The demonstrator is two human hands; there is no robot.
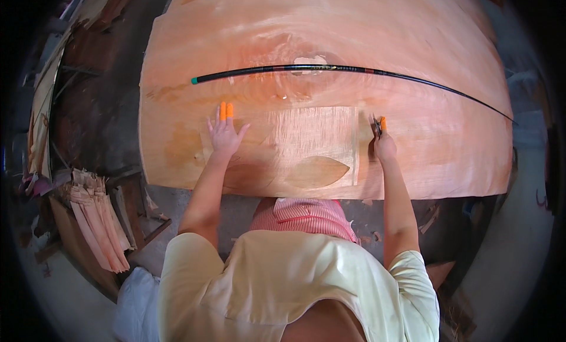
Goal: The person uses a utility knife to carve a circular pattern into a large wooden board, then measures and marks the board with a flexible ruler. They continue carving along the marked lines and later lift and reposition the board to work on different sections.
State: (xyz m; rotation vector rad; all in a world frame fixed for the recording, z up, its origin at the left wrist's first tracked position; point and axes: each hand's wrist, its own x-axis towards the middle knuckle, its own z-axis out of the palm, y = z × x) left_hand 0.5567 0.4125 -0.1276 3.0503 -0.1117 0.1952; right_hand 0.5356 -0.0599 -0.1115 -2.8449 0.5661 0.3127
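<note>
My left hand (224,135) lies with fingers spread on a large thin wood veneer sheet (442,153), beside the left part of a paler rectangular veneer piece (315,127). Orange covers sit on two of its fingers. Right of that piece, my right hand (385,146) is closed round a small pointed metal tool (376,125); its exact kind is too small to tell. One finger there also wears an orange cover. A leaf-shaped outline (318,172) shows at the near part of the paler piece.
A long, thin black rod (265,72) with a green end lies across the sheet beyond my hands. Behind it is a ragged hole (309,63) in the veneer. At the left, a bundle of veneer strips (97,218) stands low beside boards.
</note>
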